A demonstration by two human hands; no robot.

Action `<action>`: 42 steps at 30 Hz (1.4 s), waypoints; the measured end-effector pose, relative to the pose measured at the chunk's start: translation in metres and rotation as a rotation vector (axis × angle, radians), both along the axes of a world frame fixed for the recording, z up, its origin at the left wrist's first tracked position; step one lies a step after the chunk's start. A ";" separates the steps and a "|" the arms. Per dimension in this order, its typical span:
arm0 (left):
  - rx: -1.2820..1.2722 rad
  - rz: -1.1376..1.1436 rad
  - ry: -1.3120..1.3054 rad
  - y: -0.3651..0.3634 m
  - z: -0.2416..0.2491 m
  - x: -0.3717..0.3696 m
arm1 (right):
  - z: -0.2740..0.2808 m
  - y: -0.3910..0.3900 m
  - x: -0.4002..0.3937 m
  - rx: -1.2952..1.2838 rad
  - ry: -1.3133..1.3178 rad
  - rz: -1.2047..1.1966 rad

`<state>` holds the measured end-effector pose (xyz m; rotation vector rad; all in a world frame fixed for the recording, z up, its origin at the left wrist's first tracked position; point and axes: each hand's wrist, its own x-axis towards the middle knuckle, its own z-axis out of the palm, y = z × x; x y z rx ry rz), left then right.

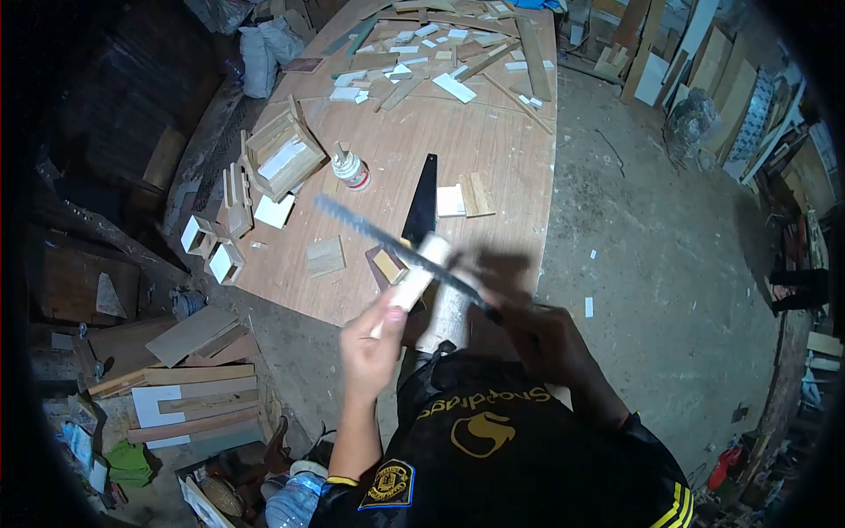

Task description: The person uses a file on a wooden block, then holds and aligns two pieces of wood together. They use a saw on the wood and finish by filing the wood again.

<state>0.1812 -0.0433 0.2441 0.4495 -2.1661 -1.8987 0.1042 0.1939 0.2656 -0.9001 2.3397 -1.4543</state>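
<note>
My left hand (pixel 373 341) is closed around the lower end of a pale wood block (pixel 415 283), which tilts up and to the right. In my right hand (pixel 539 336), which is in shadow, is the dark handle end of a long, narrow file (pixel 370 231), slightly blurred. The file lies across the upper part of the block and points to the far left. Beyond it a black handsaw (pixel 425 195) rests on the table. Near the block lies a small brown-edged wooden piece (pixel 387 266), partly hidden by the block and file.
On the wooden table (pixel 396 145) are a glue jar with a brush (pixel 352 172), a wooden box (pixel 286 158), a square wood piece (pixel 326 256) and several scraps (pixel 453 86) at the far end. Boards (pixel 198 396) are stacked on the floor at left.
</note>
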 end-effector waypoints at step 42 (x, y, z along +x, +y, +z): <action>-0.022 0.024 -0.054 0.007 -0.011 0.013 | 0.003 -0.011 0.008 0.017 0.020 0.004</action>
